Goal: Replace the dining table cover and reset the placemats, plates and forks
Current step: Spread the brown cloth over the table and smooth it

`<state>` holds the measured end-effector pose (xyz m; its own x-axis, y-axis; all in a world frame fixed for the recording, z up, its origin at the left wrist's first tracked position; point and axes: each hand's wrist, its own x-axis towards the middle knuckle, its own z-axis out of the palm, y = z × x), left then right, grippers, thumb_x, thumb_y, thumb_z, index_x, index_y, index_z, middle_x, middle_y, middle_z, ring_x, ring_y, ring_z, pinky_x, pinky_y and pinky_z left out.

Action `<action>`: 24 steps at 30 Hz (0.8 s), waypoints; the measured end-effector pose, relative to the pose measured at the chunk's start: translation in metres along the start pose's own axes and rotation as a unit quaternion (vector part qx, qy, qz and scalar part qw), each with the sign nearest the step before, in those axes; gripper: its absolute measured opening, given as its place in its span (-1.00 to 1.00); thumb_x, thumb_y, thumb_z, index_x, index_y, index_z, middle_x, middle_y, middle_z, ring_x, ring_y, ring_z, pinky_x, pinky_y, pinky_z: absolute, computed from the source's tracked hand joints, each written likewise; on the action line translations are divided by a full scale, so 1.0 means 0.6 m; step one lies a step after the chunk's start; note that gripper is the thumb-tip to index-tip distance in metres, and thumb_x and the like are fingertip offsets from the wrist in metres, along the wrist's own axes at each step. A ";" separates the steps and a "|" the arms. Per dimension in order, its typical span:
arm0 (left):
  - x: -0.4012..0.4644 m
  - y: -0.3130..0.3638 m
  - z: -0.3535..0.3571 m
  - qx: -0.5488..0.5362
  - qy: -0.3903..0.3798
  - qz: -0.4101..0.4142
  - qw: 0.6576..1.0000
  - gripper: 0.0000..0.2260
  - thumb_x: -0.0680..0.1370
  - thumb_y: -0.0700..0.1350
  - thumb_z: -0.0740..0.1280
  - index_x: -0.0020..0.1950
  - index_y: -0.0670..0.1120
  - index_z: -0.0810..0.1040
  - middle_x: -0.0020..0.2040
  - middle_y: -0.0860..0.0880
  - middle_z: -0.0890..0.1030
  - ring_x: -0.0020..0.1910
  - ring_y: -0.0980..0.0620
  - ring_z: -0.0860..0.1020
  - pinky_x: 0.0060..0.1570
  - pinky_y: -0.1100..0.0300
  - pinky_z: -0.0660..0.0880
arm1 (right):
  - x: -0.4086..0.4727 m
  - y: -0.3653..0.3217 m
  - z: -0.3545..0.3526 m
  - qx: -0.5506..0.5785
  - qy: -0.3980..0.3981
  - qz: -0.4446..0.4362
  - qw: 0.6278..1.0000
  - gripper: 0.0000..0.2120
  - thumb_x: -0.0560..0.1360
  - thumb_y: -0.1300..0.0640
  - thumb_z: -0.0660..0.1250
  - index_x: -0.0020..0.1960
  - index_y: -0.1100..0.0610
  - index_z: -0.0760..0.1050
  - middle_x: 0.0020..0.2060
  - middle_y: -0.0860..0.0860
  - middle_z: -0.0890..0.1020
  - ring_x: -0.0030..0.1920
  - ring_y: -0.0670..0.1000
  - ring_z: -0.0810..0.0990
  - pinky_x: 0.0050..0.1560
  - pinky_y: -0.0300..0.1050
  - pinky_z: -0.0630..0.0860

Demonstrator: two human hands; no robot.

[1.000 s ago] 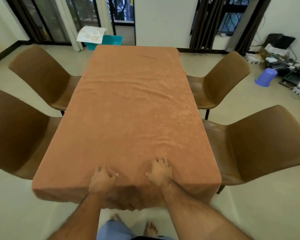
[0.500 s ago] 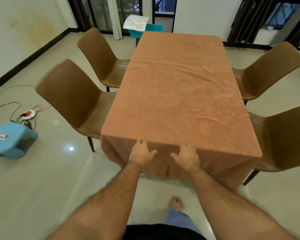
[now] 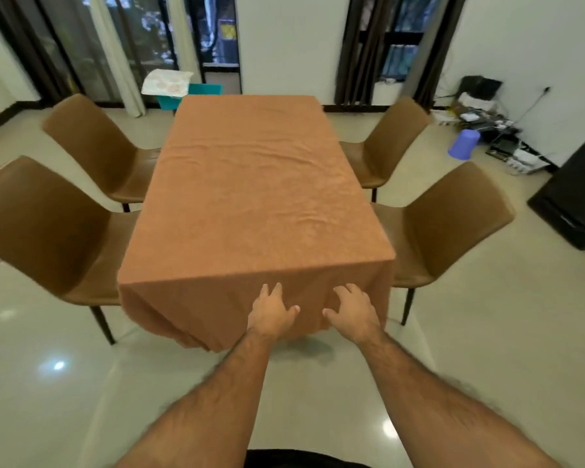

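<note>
An orange-brown table cover point(image 3: 250, 184) lies over the whole dining table and hangs down its near end in folds. My left hand point(image 3: 272, 312) and my right hand point(image 3: 353, 310) rest side by side on the hanging front flap, just below the table's near edge. Both hands have spread, fairly straight fingers lying flat against the cloth. The top of the cover shows shallow wrinkles. No placemats, plates or forks are on the table.
Brown chairs flank the table: two on the left point(image 3: 48, 224) point(image 3: 95, 143) and two on the right point(image 3: 453, 224) point(image 3: 395, 136). A teal bin point(image 3: 200, 92) with a white cloth point(image 3: 166, 83) stands beyond the far end. A purple stool point(image 3: 464, 144), cables and a black cabinet point(image 3: 578, 197) are at right.
My view has pulled back from the table and swung right. Both hands have slid from the table's top edge down onto the hanging front flap.
</note>
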<state>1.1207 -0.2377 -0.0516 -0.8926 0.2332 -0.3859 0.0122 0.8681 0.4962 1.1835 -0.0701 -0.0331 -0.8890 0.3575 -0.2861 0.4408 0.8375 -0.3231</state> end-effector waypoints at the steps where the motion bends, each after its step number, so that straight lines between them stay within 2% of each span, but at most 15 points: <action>1: -0.003 0.036 0.020 0.000 0.004 0.012 1.000 -0.32 0.56 0.17 0.27 0.58 -0.01 0.09 0.60 -0.09 0.05 0.52 -0.14 0.19 0.40 -0.04 0.30 | -0.004 0.031 -0.020 0.004 0.011 0.003 1.000 -0.41 0.51 -0.15 0.32 0.47 0.05 0.31 0.45 0.06 0.30 0.42 0.14 0.30 0.40 0.03 0.32; 6: -0.038 0.237 0.147 -0.020 0.034 0.054 0.998 -0.36 0.56 0.14 0.27 0.57 -0.02 0.16 0.58 -0.10 0.13 0.52 -0.11 0.18 0.40 -0.06 0.29 | -0.032 0.238 -0.115 0.037 0.031 0.015 0.999 -0.40 0.46 -0.18 0.34 0.43 0.03 0.37 0.38 0.03 0.43 0.36 0.10 0.40 0.35 0.04 0.39; 9: -0.054 0.343 0.218 -0.032 0.017 0.062 0.997 -0.36 0.55 0.14 0.28 0.56 -0.02 0.16 0.58 -0.10 0.12 0.53 -0.10 0.18 0.41 -0.06 0.29 | -0.046 0.369 -0.170 0.036 0.028 0.030 0.998 -0.39 0.48 -0.17 0.36 0.44 0.05 0.37 0.39 0.04 0.44 0.37 0.12 0.39 0.37 0.01 0.37; 12: -0.049 0.428 0.255 -0.032 0.038 0.052 0.997 -0.37 0.55 0.15 0.27 0.56 -0.02 0.19 0.58 -0.11 0.12 0.53 -0.11 0.18 0.40 -0.07 0.27 | -0.032 0.472 -0.217 0.030 0.015 0.034 0.999 -0.40 0.49 -0.19 0.35 0.43 0.06 0.37 0.38 0.04 0.44 0.38 0.12 0.39 0.35 0.02 0.38; 15: -0.025 0.492 0.268 -0.034 0.053 0.023 0.998 -0.42 0.53 0.14 0.29 0.50 -0.02 0.27 0.57 -0.11 0.15 0.51 -0.12 0.20 0.37 -0.07 0.27 | 0.006 0.534 -0.254 0.028 0.003 0.012 1.000 -0.42 0.50 -0.17 0.35 0.44 0.04 0.36 0.38 0.04 0.44 0.37 0.11 0.39 0.33 0.02 0.40; 19: 0.049 0.578 0.296 -0.030 0.067 -0.003 0.997 -0.41 0.52 0.17 0.29 0.49 0.00 0.27 0.50 -0.12 0.27 0.43 -0.16 0.30 0.33 -0.11 0.36 | 0.099 0.586 -0.306 0.045 -0.001 -0.025 0.999 -0.35 0.50 -0.15 0.36 0.50 0.05 0.29 0.45 0.02 0.37 0.43 0.08 0.35 0.40 0.01 0.35; 24: 0.167 0.717 0.325 -0.012 0.064 -0.021 0.998 -0.35 0.55 0.18 0.25 0.57 0.01 0.14 0.58 -0.10 0.12 0.52 -0.13 0.18 0.40 -0.10 0.25 | 0.238 0.641 -0.397 0.039 -0.002 -0.089 0.995 -0.36 0.50 -0.10 0.36 0.50 0.07 0.28 0.45 0.03 0.37 0.42 0.07 0.36 0.41 0.00 0.35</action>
<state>1.1245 0.2442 -0.0283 -0.9425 0.1376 -0.3044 -0.0358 0.8644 0.5016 1.1967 0.4016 0.0167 -0.9534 0.2053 -0.2212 0.2853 0.8522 -0.4386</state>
